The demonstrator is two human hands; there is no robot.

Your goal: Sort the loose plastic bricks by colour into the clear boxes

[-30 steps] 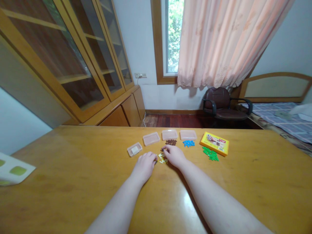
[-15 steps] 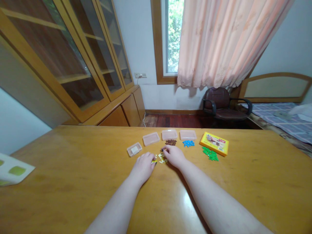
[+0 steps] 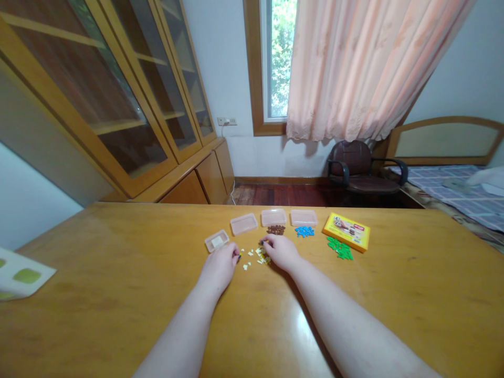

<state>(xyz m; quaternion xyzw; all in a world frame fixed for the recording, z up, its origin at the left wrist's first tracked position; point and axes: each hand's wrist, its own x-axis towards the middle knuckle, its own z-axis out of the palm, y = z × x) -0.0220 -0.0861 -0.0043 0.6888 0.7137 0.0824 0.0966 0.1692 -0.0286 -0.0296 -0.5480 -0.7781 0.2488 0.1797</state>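
Observation:
My left hand [image 3: 224, 260] is closed, palm down on the table, just left of some scattered pale-yellow pieces [image 3: 250, 253]. Its fingertips are pressed together, and whatever they may hold is too small to make out. My right hand [image 3: 280, 250] rests with curled fingers against the right side of a small pile of pale and bright yellow pieces [image 3: 261, 255]. Its palm and most fingertips are hidden, so I cannot see what it grips. A small clear box [image 3: 211, 247] with a white item inside stands beyond my left hand.
Three clear plastic boxes, among them a left one [image 3: 243, 224], line the back. Before them lie brown pieces [image 3: 276, 230] and blue pieces [image 3: 304, 231]. Green pieces [image 3: 340, 249] touch a yellow box [image 3: 346, 231]. A white sheet [image 3: 23, 275] is at the table's left edge.
My left hand has moved left, away from the yellow pile, baring several loose pieces on the table between the hands. My right hand has stayed where it was.

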